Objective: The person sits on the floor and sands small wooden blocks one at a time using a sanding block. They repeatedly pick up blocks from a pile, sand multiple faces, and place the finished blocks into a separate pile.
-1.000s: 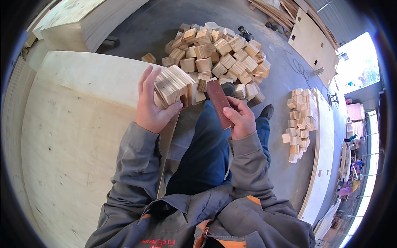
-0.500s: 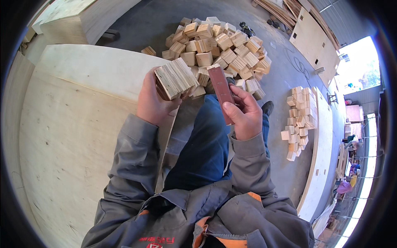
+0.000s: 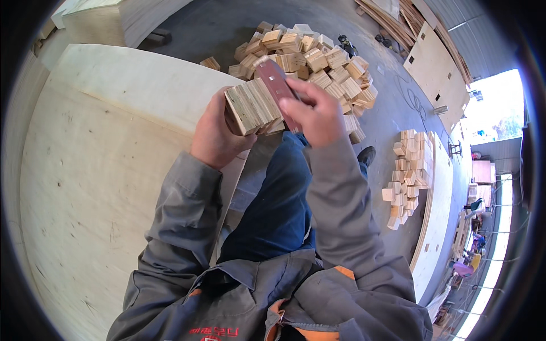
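My left hand point(image 3: 215, 133) grips a layered plywood block point(image 3: 250, 108) from its left side and underneath, its striped edge grain facing up. In my right hand point(image 3: 319, 113) is a narrow reddish-brown sanding block point(image 3: 276, 85), with what look like staples along its face. Fingers and thumb close on its right side. The sanding block stands tilted against the right side of the plywood block and seems to touch it. Part of its lower end is hidden behind my right hand and the block.
A big pile of similar blocks point(image 3: 318, 57) lies on the floor ahead. A smaller stack point(image 3: 412, 165) stands at right beside a long pale board point(image 3: 435, 210). A large plywood sheet point(image 3: 102, 153) spreads at left, below a wooden box point(image 3: 94, 25). Panels point(image 3: 441, 71) lean at upper right.
My right hand has moved left and up, bringing the sanding block from apart to against the plywood block. The left hand has shifted slightly right with its block.
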A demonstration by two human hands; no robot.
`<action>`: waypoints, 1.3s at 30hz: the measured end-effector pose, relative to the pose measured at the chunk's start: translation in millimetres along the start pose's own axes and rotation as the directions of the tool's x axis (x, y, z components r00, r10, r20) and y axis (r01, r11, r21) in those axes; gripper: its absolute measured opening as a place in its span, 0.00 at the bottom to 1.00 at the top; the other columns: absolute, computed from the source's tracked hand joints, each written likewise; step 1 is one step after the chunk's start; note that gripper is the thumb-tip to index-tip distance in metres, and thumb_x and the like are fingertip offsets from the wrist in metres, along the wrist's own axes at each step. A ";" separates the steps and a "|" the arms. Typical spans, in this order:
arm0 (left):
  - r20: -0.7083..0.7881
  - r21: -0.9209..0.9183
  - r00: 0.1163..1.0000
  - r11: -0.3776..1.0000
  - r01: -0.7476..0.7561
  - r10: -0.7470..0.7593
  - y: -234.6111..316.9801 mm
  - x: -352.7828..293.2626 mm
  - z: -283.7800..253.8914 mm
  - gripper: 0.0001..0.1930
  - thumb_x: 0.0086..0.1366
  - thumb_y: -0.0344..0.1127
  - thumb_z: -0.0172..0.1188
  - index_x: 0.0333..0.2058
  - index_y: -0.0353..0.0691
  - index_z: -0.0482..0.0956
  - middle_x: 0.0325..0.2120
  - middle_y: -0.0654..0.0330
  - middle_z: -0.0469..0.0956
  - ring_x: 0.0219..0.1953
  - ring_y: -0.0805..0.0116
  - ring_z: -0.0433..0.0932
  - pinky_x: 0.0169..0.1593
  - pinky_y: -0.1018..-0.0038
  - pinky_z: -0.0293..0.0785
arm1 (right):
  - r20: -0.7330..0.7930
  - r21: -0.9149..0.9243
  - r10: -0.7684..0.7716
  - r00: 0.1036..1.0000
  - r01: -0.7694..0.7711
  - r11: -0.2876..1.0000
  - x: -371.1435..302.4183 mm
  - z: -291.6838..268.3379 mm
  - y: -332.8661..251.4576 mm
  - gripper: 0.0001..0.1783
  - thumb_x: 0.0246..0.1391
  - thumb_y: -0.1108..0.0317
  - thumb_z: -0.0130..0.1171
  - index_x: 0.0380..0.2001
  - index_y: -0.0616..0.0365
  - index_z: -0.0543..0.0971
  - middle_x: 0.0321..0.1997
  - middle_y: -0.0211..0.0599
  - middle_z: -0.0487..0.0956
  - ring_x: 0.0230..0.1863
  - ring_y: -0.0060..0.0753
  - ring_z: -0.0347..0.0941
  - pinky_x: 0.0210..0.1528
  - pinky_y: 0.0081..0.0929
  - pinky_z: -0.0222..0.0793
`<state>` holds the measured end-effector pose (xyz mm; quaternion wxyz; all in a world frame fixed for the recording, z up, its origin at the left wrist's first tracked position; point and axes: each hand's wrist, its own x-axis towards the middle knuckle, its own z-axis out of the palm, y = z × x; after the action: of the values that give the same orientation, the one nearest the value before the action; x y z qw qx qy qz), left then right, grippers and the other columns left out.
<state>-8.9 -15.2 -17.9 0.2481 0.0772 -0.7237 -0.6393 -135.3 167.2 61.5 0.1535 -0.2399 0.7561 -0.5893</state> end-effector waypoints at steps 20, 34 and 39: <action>0.069 0.036 0.997 0.999 0.031 -0.033 4.8 0.9 -2.2 0.45 0.54 0.18 0.79 0.69 0.34 0.67 0.61 0.54 0.80 0.65 0.64 0.81 0.70 0.64 0.78 | -0.026 0.215 0.088 0.996 -0.080 0.973 -73.4 -25.6 18.7 0.33 0.63 0.73 0.72 0.70 0.68 0.79 0.55 0.41 0.89 0.52 0.23 0.83 0.58 0.27 0.79; 0.070 0.111 0.998 0.994 -0.007 0.000 4.2 1.5 4.7 0.46 0.54 0.20 0.79 0.70 0.34 0.66 0.59 0.53 0.80 0.63 0.64 0.83 0.66 0.66 0.80 | 0.012 -0.644 -0.495 0.869 0.386 0.661 -33.3 -3.8 1.8 0.29 0.54 0.63 0.76 0.60 0.57 0.88 0.68 0.54 0.83 0.64 0.60 0.81 0.69 0.49 0.76; 0.032 0.166 0.999 0.986 0.008 -0.014 3.7 -1.9 -1.4 0.45 0.54 0.21 0.79 0.69 0.35 0.67 0.59 0.53 0.81 0.62 0.64 0.83 0.67 0.66 0.80 | 0.071 -0.765 -0.497 0.865 0.367 0.529 -88.1 -1.9 -15.9 0.28 0.48 0.68 0.78 0.56 0.53 0.90 0.69 0.42 0.83 0.59 0.53 0.79 0.65 0.49 0.75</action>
<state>-5.9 -15.0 -14.8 0.2255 0.0910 -0.7780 -0.5792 -59.6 213.6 72.9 -0.1717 -0.4145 0.8566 -0.2548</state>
